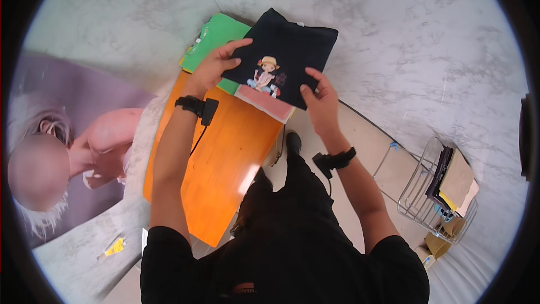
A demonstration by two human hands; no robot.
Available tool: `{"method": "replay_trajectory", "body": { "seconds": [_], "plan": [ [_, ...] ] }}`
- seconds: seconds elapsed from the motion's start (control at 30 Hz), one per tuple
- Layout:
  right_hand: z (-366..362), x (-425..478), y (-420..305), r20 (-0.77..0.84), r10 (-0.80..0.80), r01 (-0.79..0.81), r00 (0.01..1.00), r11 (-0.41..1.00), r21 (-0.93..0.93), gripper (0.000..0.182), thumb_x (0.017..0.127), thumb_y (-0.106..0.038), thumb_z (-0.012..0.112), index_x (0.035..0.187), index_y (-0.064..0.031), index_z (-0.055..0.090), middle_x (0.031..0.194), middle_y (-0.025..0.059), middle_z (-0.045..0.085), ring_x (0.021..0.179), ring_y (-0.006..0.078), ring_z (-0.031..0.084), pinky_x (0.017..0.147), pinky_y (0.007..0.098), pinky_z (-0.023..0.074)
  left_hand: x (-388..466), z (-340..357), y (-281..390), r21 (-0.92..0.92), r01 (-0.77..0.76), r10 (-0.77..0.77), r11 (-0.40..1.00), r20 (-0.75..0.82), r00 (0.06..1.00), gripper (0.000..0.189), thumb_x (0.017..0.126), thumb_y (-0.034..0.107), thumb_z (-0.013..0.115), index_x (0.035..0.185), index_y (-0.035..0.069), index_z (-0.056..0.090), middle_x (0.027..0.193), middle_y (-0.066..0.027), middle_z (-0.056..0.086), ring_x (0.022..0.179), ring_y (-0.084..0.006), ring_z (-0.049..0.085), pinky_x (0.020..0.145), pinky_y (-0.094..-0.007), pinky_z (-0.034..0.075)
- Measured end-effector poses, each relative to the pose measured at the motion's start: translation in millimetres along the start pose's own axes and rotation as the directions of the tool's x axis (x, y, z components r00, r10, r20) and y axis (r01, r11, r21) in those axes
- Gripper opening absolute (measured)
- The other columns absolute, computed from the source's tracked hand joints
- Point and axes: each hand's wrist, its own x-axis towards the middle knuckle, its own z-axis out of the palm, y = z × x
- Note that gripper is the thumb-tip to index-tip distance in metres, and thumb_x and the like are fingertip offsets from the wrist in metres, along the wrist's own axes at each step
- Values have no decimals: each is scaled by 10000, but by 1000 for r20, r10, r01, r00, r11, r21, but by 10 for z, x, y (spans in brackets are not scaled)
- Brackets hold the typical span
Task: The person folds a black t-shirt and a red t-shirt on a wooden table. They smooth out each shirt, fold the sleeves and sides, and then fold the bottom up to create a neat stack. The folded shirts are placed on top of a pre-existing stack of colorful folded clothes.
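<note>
A folded black T-shirt point(287, 50) with a printed figure in a straw hat is held between my two hands. My left hand point(217, 63) pinches its left edge, thumb and forefinger on the cloth. On its lower right edge, my right hand point(318, 97) grips with thumb and fingers. Beneath and beside the black shirt lie a folded green garment point(219, 36) and a folded pink one point(266, 102), at the far end of an orange wooden table point(223, 135). Whether the black shirt touches the pile under it, I cannot tell.
At the right, a wire rack point(407, 207) holds several folded garments point(457, 177). A brown bag point(438, 242) is below it. A marbled wall stands behind the table, with a large poster point(97, 88) at the left. A small yellow object point(114, 246) is at the lower left.
</note>
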Motion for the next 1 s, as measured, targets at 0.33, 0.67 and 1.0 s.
{"method": "replay_trajectory", "body": {
  "seconds": [0.33,0.67,1.0],
  "plan": [
    [40,-161,1936,-164,204,-249,965,911,-330,388,1000,-35,698,1386,-72,686,970,82,701,639,124,579,666,320,508,392,-704,-2042,248,200,-134,948,-260,956,497,915,-156,587,1308,53,808,1157,12,736,980,-90,613,879,-255,494],
    [-223,106,1436,61,-205,167,977,554,-816,389,979,-78,709,1367,-108,701,1377,190,622,1216,368,629,1034,493,522,222,-497,-2156,769,259,336,584,-520,785,360,961,-1,664,1309,42,746,1303,-173,725,1132,-319,688,977,-425,552],
    [-620,1861,1407,549,-56,549,834,-27,-835,653,1073,-445,614,1682,-240,496,1758,115,426,1612,395,392,1287,685,293,618,889,-2419,891,380,407,249,-452,793,834,1037,512,659,1745,183,364,1831,-252,182,1669,-547,153,1314,-718,144]
  ]
}}
